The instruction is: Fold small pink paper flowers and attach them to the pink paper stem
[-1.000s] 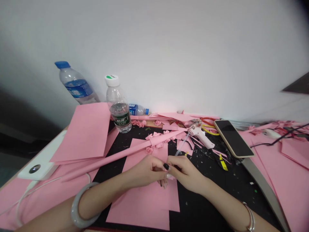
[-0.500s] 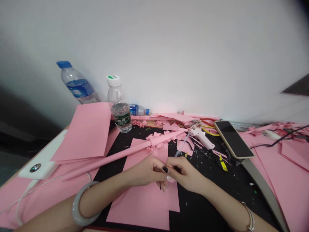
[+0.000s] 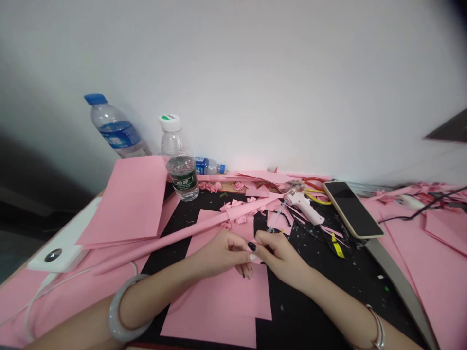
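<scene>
My left hand (image 3: pixel 229 255) and my right hand (image 3: pixel 279 253) meet over the black mat, thumbs close together. Between their fingertips they pinch a small pink paper piece (image 3: pixel 257 259), mostly hidden by the fingers. Under them lie flat pink sheets (image 3: pixel 215 311). Just beyond, a long rolled pink paper tube (image 3: pixel 197 227) runs diagonally, with small folded paper flowers (image 3: pixel 239 218) around its far end. A white glue gun (image 3: pixel 305 208) rests past my right hand, its clear glue stick pointing toward me.
Two bottles (image 3: pixel 181 170), (image 3: pixel 118 131) stand at the back left, and a third bottle (image 3: pixel 209 166) lies by the wall. A white power bank (image 3: pixel 54 255) is at left. The phone (image 3: pixel 353 209), cables and more pink paper (image 3: pixel 430 262) are at right.
Both hands have risen slightly, and the right has shifted a little to the right. More of the small pink piece shows between the fingertips.
</scene>
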The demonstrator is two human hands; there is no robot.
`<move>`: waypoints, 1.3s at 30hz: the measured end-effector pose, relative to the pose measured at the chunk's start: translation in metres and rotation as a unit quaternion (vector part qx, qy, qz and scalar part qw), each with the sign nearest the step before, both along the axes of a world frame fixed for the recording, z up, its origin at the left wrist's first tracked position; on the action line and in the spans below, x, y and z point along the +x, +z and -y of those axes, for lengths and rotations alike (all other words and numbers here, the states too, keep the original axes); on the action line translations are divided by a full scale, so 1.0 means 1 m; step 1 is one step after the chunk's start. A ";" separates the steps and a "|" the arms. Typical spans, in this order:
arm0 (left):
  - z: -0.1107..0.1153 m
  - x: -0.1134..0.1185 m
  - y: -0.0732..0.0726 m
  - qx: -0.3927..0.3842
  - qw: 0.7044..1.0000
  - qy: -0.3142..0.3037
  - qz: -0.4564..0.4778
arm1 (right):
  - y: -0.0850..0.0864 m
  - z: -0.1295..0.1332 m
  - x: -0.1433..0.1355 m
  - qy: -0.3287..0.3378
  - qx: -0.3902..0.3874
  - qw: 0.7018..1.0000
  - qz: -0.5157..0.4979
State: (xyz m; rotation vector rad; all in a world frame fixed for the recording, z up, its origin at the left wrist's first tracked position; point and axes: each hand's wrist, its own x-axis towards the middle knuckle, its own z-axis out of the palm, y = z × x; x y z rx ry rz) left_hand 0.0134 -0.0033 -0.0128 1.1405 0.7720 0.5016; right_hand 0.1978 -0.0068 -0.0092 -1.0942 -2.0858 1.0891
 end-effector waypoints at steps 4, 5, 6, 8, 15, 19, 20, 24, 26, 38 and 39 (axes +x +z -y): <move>-0.001 0.001 -0.001 -0.002 1.000 0.004 -0.001 | 0.000 0.001 0.000 -0.012 0.014 1.000 0.007; -0.002 0.002 -0.001 0.000 1.000 0.007 0.001 | 0.000 0.001 0.000 -0.026 0.015 1.000 0.002; -0.002 0.002 -0.001 0.002 1.000 0.015 0.001 | 0.000 0.002 0.000 -0.044 0.020 0.999 -0.005; -0.004 0.003 -0.001 0.006 0.999 0.042 0.000 | 0.001 0.002 0.001 -0.088 0.038 0.995 -0.027; -0.006 0.003 -0.002 0.018 0.990 0.142 -0.008 | 0.004 0.001 0.002 -0.129 0.115 0.981 -0.089; -0.004 0.004 0.002 0.015 0.987 0.158 -0.006 | 0.004 0.001 -0.001 -0.141 0.095 0.981 -0.092; -0.003 0.004 0.003 0.015 0.987 0.159 -0.008 | 0.004 0.001 -0.002 -0.145 0.091 0.981 -0.097; -0.001 0.006 0.006 0.017 0.986 0.162 -0.022 | 0.003 0.002 -0.004 -0.150 0.058 0.978 -0.133; 0.000 0.007 0.006 0.018 0.987 0.160 -0.024 | 0.002 0.003 -0.005 -0.149 0.034 0.977 -0.148; 0.007 0.011 -0.001 0.011 0.991 0.128 -0.030 | 0.000 0.010 -0.008 -0.156 -0.034 0.969 -0.191; 0.008 0.011 -0.001 0.010 0.991 0.126 -0.031 | 0.000 0.009 -0.008 -0.151 -0.024 0.970 -0.190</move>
